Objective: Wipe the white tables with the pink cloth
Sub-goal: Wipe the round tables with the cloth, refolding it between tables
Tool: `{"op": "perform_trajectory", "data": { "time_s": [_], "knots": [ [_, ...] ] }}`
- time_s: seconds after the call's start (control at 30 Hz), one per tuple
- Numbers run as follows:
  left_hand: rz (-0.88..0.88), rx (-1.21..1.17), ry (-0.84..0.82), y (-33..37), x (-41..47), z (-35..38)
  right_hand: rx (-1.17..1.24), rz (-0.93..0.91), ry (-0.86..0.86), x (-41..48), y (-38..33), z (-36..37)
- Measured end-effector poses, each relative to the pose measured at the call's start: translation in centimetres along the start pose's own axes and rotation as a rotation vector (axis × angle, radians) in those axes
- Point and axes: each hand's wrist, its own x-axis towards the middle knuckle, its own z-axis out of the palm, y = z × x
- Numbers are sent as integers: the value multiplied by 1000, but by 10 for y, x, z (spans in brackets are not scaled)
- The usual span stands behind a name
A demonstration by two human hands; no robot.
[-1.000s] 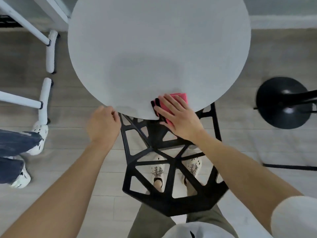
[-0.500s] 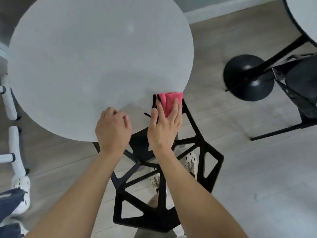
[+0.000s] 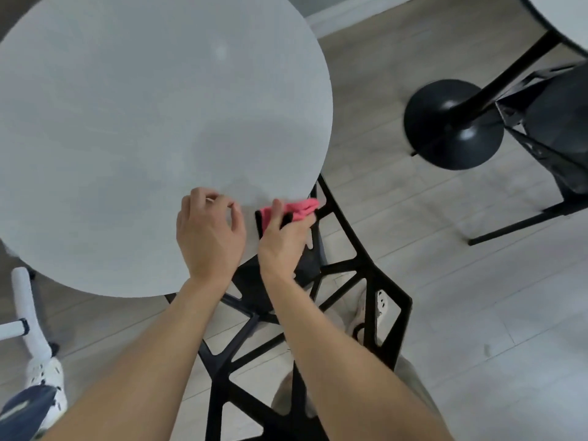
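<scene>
Head view: a round white matte desk [image 3: 127, 138] is recorded from above, with a black open-frame chair [image 3: 375, 281] tucked under its near edge.

Position: the bunched pink cloth [image 3: 304, 207] is located at the near-right rim of the desk, partly past the edge and above the chair. A dark band is noted on its left side.

Hands: the cloth is gripped by the right hand [image 3: 283, 240], with the fingers curled round it and the thumb laid over the top. The left hand [image 3: 208, 237] is held over the desk top just beside the cloth. Its fingers are loosely curled and nothing is held. Contact with the surface cannot be told.

Handling (judged): the cloth is taken to be light, soft and limp, and easily folded or bunched. No fragility is expected. An easy glide over the smooth top is expected. For wiping, it is best pressed flat under a spread palm. For carrying, it is best gathered at the middle.

Containers: none is seen.

Also noted: a second white desk [image 3: 566, 17] on a black pedestal base [image 3: 451, 122] is seen at upper right, well apart.
</scene>
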Motion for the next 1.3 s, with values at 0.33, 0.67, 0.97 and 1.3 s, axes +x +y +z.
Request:
{"op": "perform_trajectory", "data": {
  "time_s": [0.33, 0.67, 0.97, 1.3],
  "knots": [
    [32, 14, 36, 1, 30, 15, -420, -393, -33, 154, -123, -7],
    [176, 6, 107, 102, 124, 60, -295, -521, -330, 165, -101, -20],
    [170, 34, 109, 126, 158, 88, -164, -471, -499, 195, -117, -24],
    [168, 37, 125, 128, 161, 90, -346, -600, -578, 279, -204, 25]
  ]
}}
